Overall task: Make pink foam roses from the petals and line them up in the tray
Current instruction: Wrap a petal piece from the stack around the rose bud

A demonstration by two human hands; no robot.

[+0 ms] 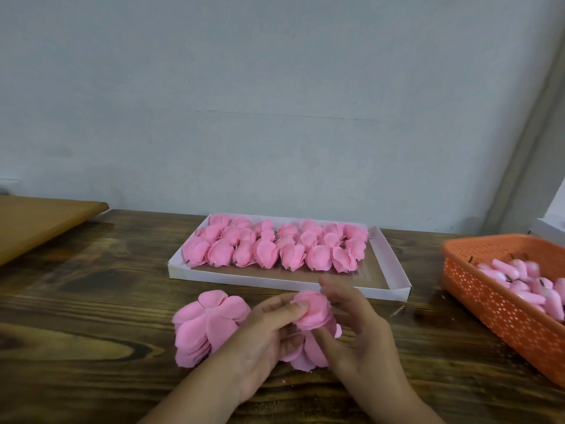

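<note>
Stack of petals lies on table at left; left hand and right hand both pinch a half-made rose, thumbs curled on it. Tray behind holds finished roses; orange basket sits right.

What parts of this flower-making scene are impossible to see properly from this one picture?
Head view, the only one:
- Orange basket: its right end is cut off by the frame edge, and the pink pieces inside are blurred.
- Petal cluster: its lower half is hidden behind the left hand and right hand.
- Petal stack: its right side is hidden by the left hand.
- Tray: back rows of roses overlap, uncountable.
</note>
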